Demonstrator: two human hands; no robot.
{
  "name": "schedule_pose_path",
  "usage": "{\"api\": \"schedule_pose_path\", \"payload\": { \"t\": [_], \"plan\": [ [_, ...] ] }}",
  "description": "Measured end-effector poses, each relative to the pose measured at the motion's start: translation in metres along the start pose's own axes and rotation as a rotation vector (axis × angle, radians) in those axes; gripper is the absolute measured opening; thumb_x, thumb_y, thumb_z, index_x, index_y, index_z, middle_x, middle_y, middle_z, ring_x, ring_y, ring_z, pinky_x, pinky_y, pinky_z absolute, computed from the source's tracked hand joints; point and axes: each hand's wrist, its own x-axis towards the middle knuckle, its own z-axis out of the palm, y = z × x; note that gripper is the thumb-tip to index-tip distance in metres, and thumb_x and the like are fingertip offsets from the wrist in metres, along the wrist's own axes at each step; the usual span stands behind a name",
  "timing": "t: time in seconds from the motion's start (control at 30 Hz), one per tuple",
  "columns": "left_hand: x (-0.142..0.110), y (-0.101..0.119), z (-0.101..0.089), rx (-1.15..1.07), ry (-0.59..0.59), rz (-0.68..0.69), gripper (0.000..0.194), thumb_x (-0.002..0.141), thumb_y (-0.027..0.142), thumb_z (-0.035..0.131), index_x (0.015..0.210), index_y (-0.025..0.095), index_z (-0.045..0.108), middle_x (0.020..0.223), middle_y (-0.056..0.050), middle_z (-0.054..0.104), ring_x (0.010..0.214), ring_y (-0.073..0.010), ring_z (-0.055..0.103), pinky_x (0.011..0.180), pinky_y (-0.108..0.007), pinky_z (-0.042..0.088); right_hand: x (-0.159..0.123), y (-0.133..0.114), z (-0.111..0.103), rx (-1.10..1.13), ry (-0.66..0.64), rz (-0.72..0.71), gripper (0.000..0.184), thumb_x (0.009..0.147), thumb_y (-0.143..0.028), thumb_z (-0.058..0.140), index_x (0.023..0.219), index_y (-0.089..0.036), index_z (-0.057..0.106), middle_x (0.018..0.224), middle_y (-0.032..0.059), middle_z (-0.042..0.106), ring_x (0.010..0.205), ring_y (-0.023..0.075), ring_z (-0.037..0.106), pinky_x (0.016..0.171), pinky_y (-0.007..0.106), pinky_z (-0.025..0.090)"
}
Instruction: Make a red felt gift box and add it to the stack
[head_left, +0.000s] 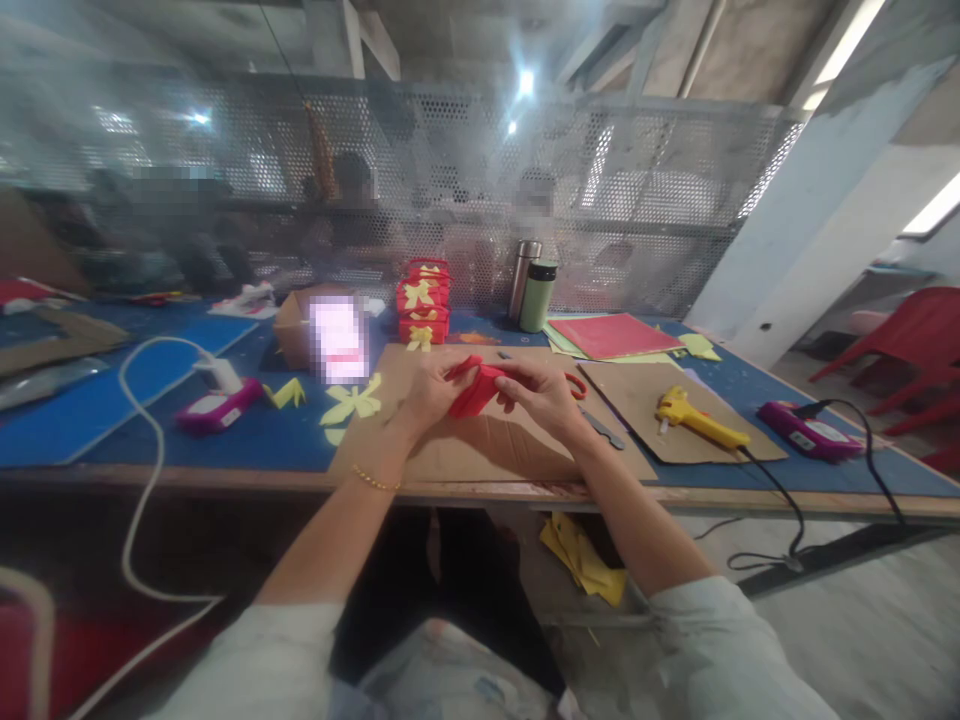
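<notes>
Cardboard mat (420, 458) lay on bench (277, 446). Left hand (433, 396) and right hand (541, 398) held folded piece (474, 392) above mat. Scissors (576, 384) lay on mat's right part. Right of mat, glue gun (697, 420) rested on board (637, 396). Paper flower (352, 403) lay at mat's left edge. Behind mat stood box stack (424, 300), flask (519, 282) and bottle (536, 300).

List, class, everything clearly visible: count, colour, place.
folded piece: one, red, centre
boxes: at least two, red, back
flasks: two, silver and green, back
glue gun: one, yellow, right
cardboard mats: two, brown, front
power blocks: two, purple, both sides
paper pieces: several, yellow, scattered
sheets: several, red and green, right
carton: one, brown, left
blurred screen: one, pale, left
loop handle: one, red, right
chair: one or more, red, right
bench: one, blue, middle
left hand: one, bare, centre
right hand: one, bare, centre
</notes>
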Motion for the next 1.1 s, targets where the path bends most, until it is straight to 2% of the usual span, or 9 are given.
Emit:
{"api": "schedule_pose_path", "payload": {
  "t": [0.13, 0.2, 0.3, 0.4, 0.63, 0.9, 1.1],
  "plan": [
    [-0.0009, -0.0028, 0.0013, -0.05, 0.023, -0.05, 0.021, 0.088, 0.037, 0.073, 0.083, 0.017, 0.077, 0.08, -0.006, 0.076, 0.074, -0.0176, 0.068, 0.071, -0.03, 0.058, 0.0009, -0.0003, -0.0012, -0.009, 0.015, 0.012, 0.055, 0.081, -0.067, 0.077, 0.103, -0.018, 0.08, 0.071, 0.0004, 0.068, 0.053, 0.0113, 0.059, 0.049, 0.026, 0.053],
    [-0.0011, -0.004, 0.002, -0.072, 0.04, -0.076, 0.02, 0.086, 0.036, 0.075, 0.091, 0.017, 0.079, 0.087, -0.008, 0.079, 0.081, -0.0201, 0.072, 0.076, -0.033, 0.061, 0.0013, 0.0002, -0.0014, -0.008, 0.019, 0.011, 0.054, 0.08, -0.068, 0.078, 0.101, -0.018, 0.08, 0.069, 0.0, 0.068, 0.052, 0.0114, 0.059, 0.049, 0.026, 0.053],
    [-0.0009, -0.0048, 0.0018, -0.086, 0.041, -0.084, 0.021, 0.085, 0.038, 0.075, 0.086, 0.017, 0.079, 0.086, -0.008, 0.079, 0.082, -0.0212, 0.073, 0.078, -0.034, 0.062, 0.0014, 0.0017, -0.0006, 0.01, 0.01, 0.013, 0.054, 0.08, -0.067, 0.078, 0.102, -0.018, 0.08, 0.068, -0.0003, 0.068, 0.052, 0.0115, 0.059, 0.049, 0.026, 0.052],
    [-0.0007, -0.0045, 0.0006, -0.095, 0.031, -0.1, 0.025, 0.085, 0.042, 0.075, 0.08, 0.017, 0.078, 0.078, -0.006, 0.076, 0.077, -0.02, 0.071, 0.073, -0.032, 0.061, 0.0009, 0.0032, 0.0006, 0.027, -0.001, 0.022, 0.055, 0.08, -0.067, 0.079, 0.104, -0.018, 0.08, 0.068, -0.0004, 0.068, 0.052, 0.0112, 0.06, 0.049, 0.025, 0.053],
    [-0.0004, -0.0066, 0.0013, -0.119, 0.038, -0.129, 0.03, 0.084, 0.048, 0.076, 0.083, 0.018, 0.079, 0.075, -0.004, 0.074, 0.074, -0.0179, 0.068, 0.07, -0.03, 0.058, 0.0008, 0.0034, 0.0004, 0.021, -0.018, 0.049, 0.057, 0.081, -0.067, 0.078, 0.11, -0.018, 0.079, 0.072, 0.0009, 0.072, 0.054, 0.0117, 0.063, 0.051, 0.025, 0.055],
    [-0.0002, -0.0081, 0.0002, -0.081, 0.04, -0.107, 0.022, 0.083, 0.039, 0.077, 0.082, 0.017, 0.077, 0.077, -0.005, 0.075, 0.075, -0.019, 0.07, 0.073, -0.032, 0.06, 0.0003, 0.0015, 0.0016, 0.027, -0.036, 0.034, 0.056, 0.081, -0.068, 0.077, 0.104, -0.017, 0.079, 0.071, 0.0007, 0.071, 0.054, 0.012, 0.063, 0.053, 0.026, 0.056],
    [0.0, -0.0094, -0.0032, -0.07, 0.021, -0.11, 0.021, 0.083, 0.038, 0.077, 0.079, 0.018, 0.076, 0.07, -0.003, 0.072, 0.071, -0.0176, 0.067, 0.069, -0.029, 0.058, 0.0001, 0.001, 0.0016, 0.039, -0.057, 0.037, 0.055, 0.079, -0.067, 0.079, 0.104, -0.017, 0.079, 0.068, -0.0002, 0.071, 0.055, 0.0126, 0.065, 0.053, 0.026, 0.056]
  ]
}}
